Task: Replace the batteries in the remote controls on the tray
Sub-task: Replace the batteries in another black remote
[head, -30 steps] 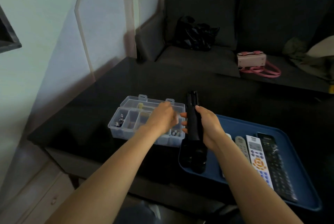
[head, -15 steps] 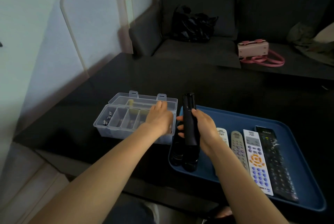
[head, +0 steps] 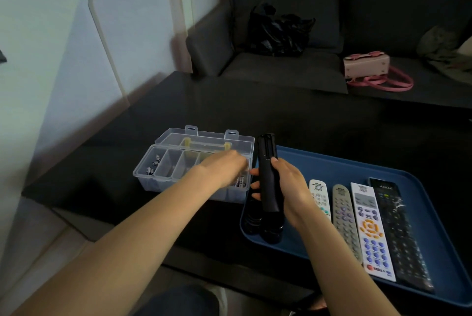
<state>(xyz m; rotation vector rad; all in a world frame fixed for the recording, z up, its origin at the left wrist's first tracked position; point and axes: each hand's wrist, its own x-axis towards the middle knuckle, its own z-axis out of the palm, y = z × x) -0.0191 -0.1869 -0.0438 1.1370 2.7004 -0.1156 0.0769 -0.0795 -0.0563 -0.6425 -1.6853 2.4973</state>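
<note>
Now the right hand (head: 288, 188) grips a black remote (head: 267, 172) upright. The left hand (head: 224, 167) dips into the box (head: 163, 175), its grip hidden. Next, probably, a battery must be pinched out.

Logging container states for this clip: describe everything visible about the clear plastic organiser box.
The clear plastic organiser box sits on the dark table, just left of the blue tray. Its hinged lid lies open behind, two latch tabs up. Dividers form several compartments; small batteries lie in the leftmost. The left hand reaches into the right end.
</note>
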